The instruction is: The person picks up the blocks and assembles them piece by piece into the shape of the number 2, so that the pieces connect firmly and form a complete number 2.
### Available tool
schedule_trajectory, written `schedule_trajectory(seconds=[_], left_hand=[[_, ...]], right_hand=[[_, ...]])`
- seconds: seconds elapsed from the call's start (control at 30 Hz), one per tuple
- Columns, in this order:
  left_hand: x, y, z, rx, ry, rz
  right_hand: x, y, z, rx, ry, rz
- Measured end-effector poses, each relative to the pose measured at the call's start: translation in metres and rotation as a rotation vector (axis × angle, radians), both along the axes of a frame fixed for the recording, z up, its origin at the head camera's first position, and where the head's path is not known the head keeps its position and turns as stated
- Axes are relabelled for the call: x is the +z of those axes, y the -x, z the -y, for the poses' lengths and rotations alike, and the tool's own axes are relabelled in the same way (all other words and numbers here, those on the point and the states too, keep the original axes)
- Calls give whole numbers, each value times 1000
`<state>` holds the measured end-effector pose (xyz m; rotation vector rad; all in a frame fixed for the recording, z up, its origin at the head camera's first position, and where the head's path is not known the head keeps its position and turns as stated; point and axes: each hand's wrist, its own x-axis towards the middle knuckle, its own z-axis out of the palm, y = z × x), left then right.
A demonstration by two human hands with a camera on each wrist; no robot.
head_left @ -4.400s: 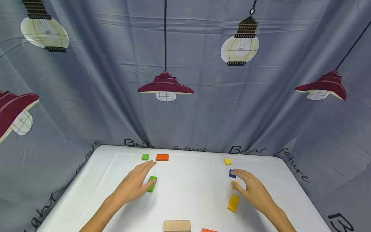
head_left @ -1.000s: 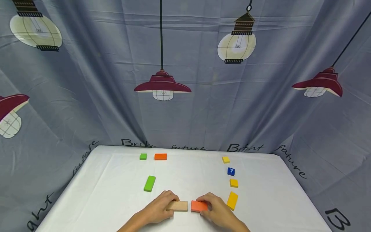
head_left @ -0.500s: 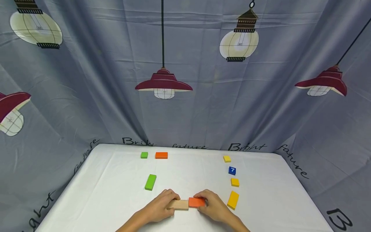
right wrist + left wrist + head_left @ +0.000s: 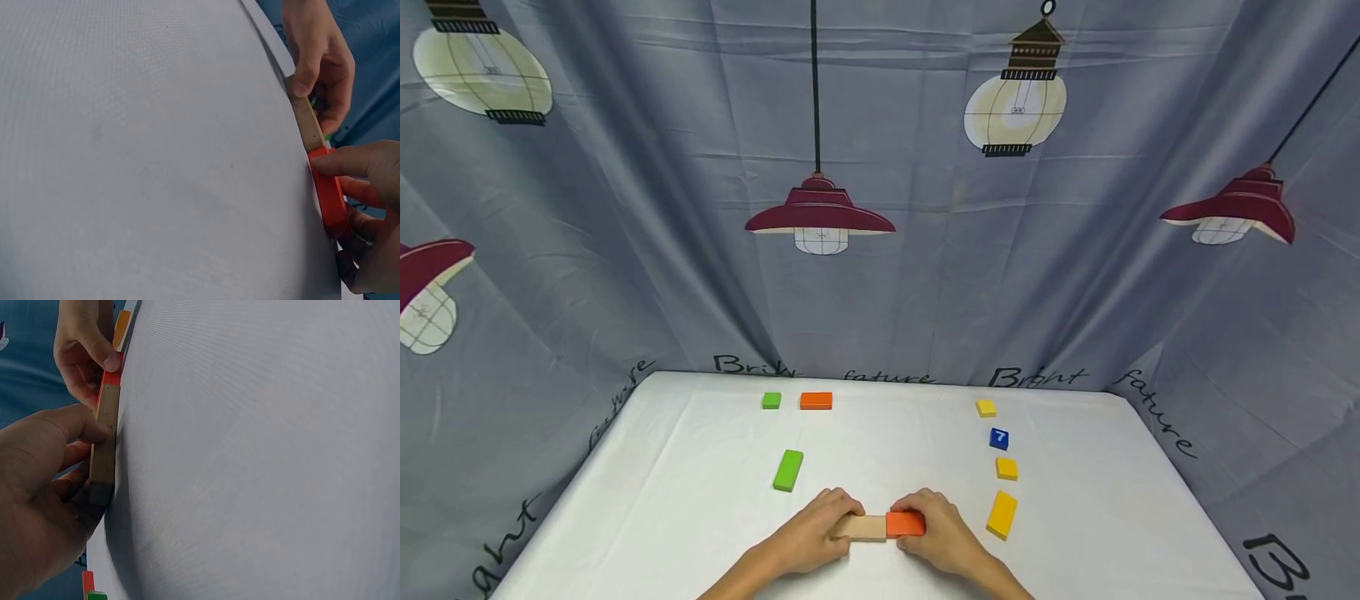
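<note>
Near the front middle of the white table, my left hand [image 4: 811,533] pinches a plain wooden block [image 4: 867,528] between thumb and fingers. Opposite it, my right hand [image 4: 942,533] grips an orange-red block [image 4: 906,524] the same way. The two blocks lie end to end in one line, their short faces touching. In the left wrist view the wooden block [image 4: 105,450] shows its long side, with the thumb on it. The right wrist view shows the red block [image 4: 327,190] under the thumb, meeting the wooden block [image 4: 306,119].
At the back left lie a small green block [image 4: 771,401] and an orange block [image 4: 816,401], with a longer green block [image 4: 787,471] nearer. On the right stand a yellow block [image 4: 986,408], a blue block marked 7 [image 4: 998,439], another yellow block [image 4: 1007,468] and a longer yellow one [image 4: 1002,515].
Both hands came down from the sides and took hold of the wooden and orange-red blocks. The right hand then moved its block left, closing the gap to the wooden one.
</note>
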<state>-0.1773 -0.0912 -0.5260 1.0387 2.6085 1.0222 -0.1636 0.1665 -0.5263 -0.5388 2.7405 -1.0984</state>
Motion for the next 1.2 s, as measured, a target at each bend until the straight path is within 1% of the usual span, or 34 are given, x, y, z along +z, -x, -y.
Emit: schedule_trajectory(seconds=[0.3, 0.57, 0.93, 1.2], left_hand=[[0, 0, 1, -1, 4, 3], [0, 0, 2, 9, 6, -8], [-2, -3, 2, 23, 4, -6], [-2, -2, 1, 25, 8, -8]], right_hand=[[-4, -1, 11, -30, 9, -42], [-2, -3, 13, -27, 4, -61], [-1, -5, 15, -26, -2, -52], [-2, -5, 15, -32, -11, -47]])
